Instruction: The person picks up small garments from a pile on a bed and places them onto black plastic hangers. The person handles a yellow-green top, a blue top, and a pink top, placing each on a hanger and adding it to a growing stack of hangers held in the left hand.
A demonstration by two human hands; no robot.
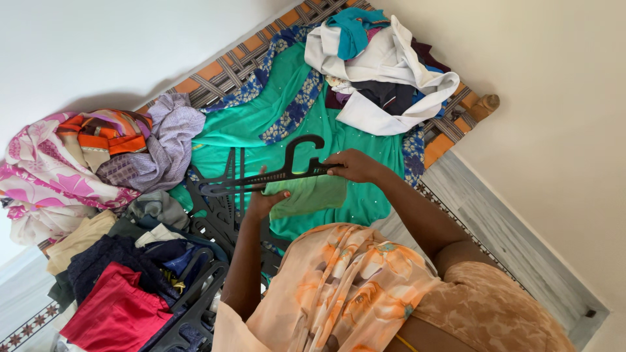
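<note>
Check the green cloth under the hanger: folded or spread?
Folded: the green cloth is a compact doubled pad in the left hand, below the black hanger.

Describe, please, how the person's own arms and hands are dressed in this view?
Both arms are bare from the hands up to the short sleeves. The left hand and right hand wear no gloves; no rings, bangles or watch show. The short sleeves are tan with a faint mottled pattern, and a peach floral drape with orange flowers crosses the chest.

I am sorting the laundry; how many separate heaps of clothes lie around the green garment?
2: a white-topped heap above the black hanger, a colourful heap at left. More may lie out of view.
</note>
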